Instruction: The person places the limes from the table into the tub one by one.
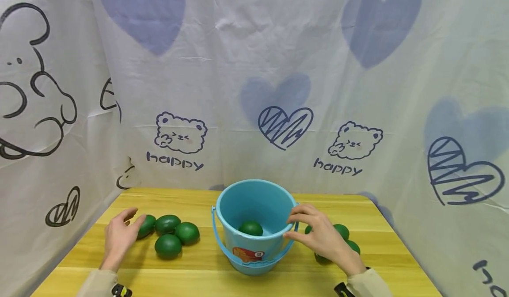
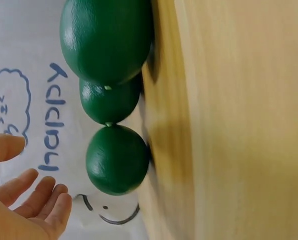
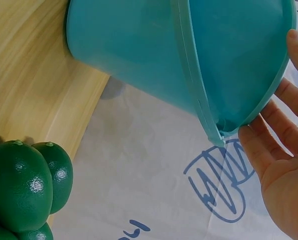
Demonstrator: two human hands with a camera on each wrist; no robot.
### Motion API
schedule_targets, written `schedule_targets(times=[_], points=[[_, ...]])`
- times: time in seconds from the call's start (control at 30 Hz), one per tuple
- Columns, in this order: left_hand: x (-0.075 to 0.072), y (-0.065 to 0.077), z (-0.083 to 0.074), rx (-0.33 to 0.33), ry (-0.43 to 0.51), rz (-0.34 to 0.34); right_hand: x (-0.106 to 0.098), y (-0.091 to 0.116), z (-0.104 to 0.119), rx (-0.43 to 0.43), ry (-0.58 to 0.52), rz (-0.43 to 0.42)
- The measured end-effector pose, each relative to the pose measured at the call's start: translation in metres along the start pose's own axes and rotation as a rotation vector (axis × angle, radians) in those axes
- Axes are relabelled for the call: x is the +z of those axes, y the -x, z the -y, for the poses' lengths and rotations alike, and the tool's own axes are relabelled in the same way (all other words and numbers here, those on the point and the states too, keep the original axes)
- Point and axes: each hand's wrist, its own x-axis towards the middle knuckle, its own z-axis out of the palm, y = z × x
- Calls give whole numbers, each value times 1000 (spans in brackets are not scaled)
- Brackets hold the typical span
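A light blue bucket [image 1: 254, 268] stands upright on the table, its handle hanging down across the front. One dark green oval fruit [image 1: 251, 228] lies inside it. My right hand [image 1: 318, 233] is at the bucket's right rim, fingers extended and spread, with fingertips right at the rim in the right wrist view. To the left, several smooth green fruits [image 1: 168, 246] sit in a group on the table. My left hand [image 1: 121, 235] is beside the leftmost fruit [image 1: 147, 225], thumb and fingers apart with nothing between them. In the left wrist view, that hand [image 2: 29, 210] appears apart from the fruits.
More green fruits [image 3: 21, 185] are clustered to the right of the bucket, partly hidden behind my right hand in the head view. The wooden table [image 1: 207, 283] is bordered at the back and sides by a white curtain [image 1: 238, 36] printed with hearts and bears.
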Motion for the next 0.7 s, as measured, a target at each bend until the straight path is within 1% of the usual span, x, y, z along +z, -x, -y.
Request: schedule_targets(times=[0.1, 0.2, 0.47, 0.57, 0.7], points=[[-1, -3, 5, -24, -15, 7, 0, 0, 0, -6, 5, 2], [-3, -5, 9, -42, -29, 34, 1, -1, 0, -10, 5, 1], [-9, -15, 17, -112, -89, 133, 2, 1, -2, -11, 10, -1], [-8, -19, 21, -125, -112, 175, 2, 1, -2, -9, 11, 4], [-3, -24, 27, -149, -101, 215, 1, 0, -2, -5, 15, 13]])
